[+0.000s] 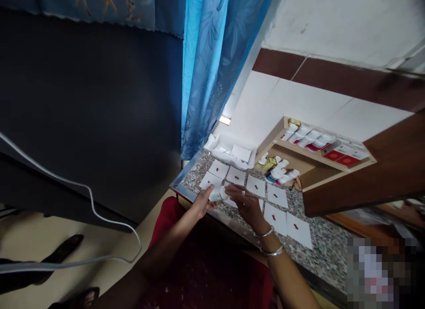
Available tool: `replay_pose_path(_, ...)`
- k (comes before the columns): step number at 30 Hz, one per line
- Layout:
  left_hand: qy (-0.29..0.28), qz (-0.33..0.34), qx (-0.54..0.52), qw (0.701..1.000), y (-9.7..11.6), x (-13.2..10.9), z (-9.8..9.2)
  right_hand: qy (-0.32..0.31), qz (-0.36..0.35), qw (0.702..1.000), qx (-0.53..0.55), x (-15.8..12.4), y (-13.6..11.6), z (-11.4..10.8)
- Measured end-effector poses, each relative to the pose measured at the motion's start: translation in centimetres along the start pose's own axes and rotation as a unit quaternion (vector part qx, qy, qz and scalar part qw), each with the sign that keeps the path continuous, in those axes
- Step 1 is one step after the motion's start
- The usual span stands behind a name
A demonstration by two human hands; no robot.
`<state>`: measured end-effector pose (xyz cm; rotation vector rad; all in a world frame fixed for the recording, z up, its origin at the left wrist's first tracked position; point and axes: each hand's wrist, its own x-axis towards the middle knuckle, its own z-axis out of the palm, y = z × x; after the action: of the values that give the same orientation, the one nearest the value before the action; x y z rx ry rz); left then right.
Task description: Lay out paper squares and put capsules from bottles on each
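Note:
My left hand [202, 202] is closed around a small white pill bottle [215, 195], which lies tilted with its white cap [223, 193] toward the right. My right hand [244, 200] comes over from the other side, fingertips bent at the cap; its thumb is hidden. Below and beyond both hands, white paper squares [255, 186] lie in two rows on the speckled granite counter [327, 242]. Small reddish-brown pills [274, 218] sit on the papers in little groups. Part of the near row is covered by my hands.
A white tray [229, 157] with white papers stands at the counter's far left. Against the wall, a wooden shelf [320, 160] holds white bottles [312, 137] and red-and-white boxes [345, 154]. A blue curtain [207, 79] hangs at the left. A white cable [91, 202] loops past a dark panel.

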<state>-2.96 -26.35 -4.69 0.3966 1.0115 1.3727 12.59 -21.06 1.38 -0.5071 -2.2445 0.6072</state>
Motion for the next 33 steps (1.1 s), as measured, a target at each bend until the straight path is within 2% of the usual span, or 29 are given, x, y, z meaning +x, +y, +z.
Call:
replay_pose_path(4,-0.018,-0.058,0.081,0.995,-0.3,0.3,0.0,-0.029,-0.017,0.999,-0.015,-1.3,0.0,-0.6)
replay_pose_path(7,-0.043,-0.068,0.093,0.992,-0.6,-0.1,0.2,-0.037,0.01,0.998,-0.058,-2.7,0.0,-0.7)
replay_pose_path(9,-0.062,-0.044,0.077,0.994,-1.0,-0.4,0.5,-0.013,0.071,0.991,-0.111,-3.6,0.1,-0.4)
replay_pose_path(12,-0.089,-0.008,0.052,0.995,-1.5,-0.6,1.2,0.034,0.192,0.966,-0.17,-4.4,0.4,0.0)
replay_pose_path(15,-0.089,-0.004,0.036,0.995,-1.9,-0.4,1.6,0.026,0.263,0.953,-0.147,-4.6,0.4,-0.4)
replay_pose_path(17,-0.08,-0.015,0.022,0.996,-2.1,-0.2,1.7,0.005,0.262,0.959,-0.111,-4.5,0.0,-0.9)
replay_pose_path(19,-0.073,-0.022,0.013,0.997,-2.2,-0.1,1.7,-0.019,0.232,0.969,-0.085,-4.3,-0.4,-1.3)
replay_pose_path(22,-0.091,-0.022,0.007,0.996,-2.4,0.0,1.8,-0.046,0.207,0.973,-0.093,-4.2,-0.8,-1.3)
replay_pose_path(25,-0.119,-0.009,-0.009,0.993,-2.8,0.0,1.8,-0.04,0.26,0.955,-0.138,-4.3,-0.5,-0.9)
replay_pose_path(29,-0.13,0.004,-0.021,0.991,-3.3,0.1,1.5,-0.068,0.331,0.93,-0.145,-4.5,0.0,-1.2)
replay_pose_path(33,-0.138,-0.006,-0.017,0.99,-3.6,0.2,1.4,-0.077,0.272,0.954,-0.096,-4.5,-0.3,-1.6)
